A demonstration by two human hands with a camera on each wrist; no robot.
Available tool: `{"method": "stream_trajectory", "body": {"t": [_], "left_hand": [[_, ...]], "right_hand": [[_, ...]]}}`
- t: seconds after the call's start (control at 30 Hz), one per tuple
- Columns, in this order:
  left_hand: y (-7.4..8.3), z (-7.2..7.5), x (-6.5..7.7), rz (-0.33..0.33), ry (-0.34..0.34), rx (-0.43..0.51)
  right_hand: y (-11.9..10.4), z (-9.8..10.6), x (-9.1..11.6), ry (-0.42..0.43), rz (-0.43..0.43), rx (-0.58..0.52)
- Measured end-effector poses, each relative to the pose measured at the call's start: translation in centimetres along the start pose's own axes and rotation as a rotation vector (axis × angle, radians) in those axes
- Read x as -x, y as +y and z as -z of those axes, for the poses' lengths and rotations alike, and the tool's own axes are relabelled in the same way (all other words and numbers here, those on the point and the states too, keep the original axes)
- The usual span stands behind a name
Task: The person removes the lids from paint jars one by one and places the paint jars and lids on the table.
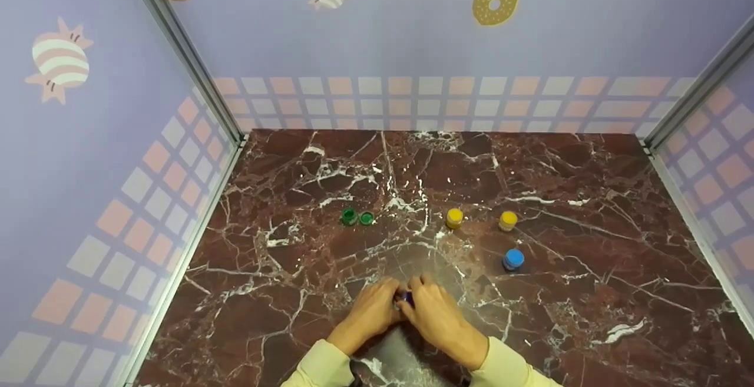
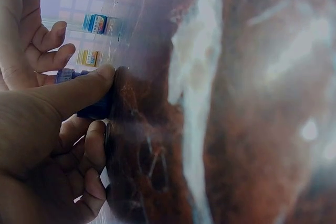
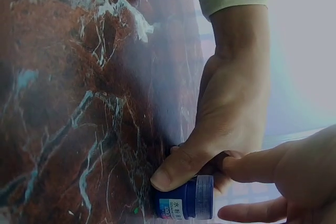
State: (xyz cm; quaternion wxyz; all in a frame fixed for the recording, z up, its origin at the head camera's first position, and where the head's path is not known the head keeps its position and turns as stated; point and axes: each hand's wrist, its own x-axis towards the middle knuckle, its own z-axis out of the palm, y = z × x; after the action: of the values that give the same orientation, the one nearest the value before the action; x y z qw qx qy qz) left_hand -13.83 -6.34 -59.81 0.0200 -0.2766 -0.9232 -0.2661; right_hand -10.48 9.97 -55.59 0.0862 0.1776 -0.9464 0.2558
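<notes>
Low over the near middle of the table, my left hand [image 1: 372, 310] grips a small dark blue paint jar [image 3: 181, 201], thumb pressed along its side. The jar has a ribbed cap [image 3: 205, 198] and a printed label; in the right wrist view it lies close to the tabletop. My right hand [image 1: 439, 313] is at the cap end, its fingers [image 3: 249, 212] spread around the cap with a gap showing. From above, both hands hide most of the jar.
Farther back stand an uncapped green jar [image 1: 349, 217] with a green lid [image 1: 367, 218] beside it, a yellow jar [image 1: 454, 218], another yellow jar [image 1: 508, 221] and a lighter blue jar [image 1: 513, 259]. Patterned walls [image 1: 412, 39] border the marbled table [image 1: 283, 328].
</notes>
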Motion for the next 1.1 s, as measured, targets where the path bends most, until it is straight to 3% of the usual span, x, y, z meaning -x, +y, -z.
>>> {"method": "stream_trajectory", "body": {"t": [0.47,1.1], "left_hand": [[-0.2,0.0,0.1,0.036,-0.056,0.035],[0.1,0.0,-0.5,0.020,-0.037,0.013]], "right_hand": [[0.6,-0.1,-0.2,-0.075,0.095,-0.060],[2.0,0.4,-0.7,-0.171,0.228,-0.044]]}}
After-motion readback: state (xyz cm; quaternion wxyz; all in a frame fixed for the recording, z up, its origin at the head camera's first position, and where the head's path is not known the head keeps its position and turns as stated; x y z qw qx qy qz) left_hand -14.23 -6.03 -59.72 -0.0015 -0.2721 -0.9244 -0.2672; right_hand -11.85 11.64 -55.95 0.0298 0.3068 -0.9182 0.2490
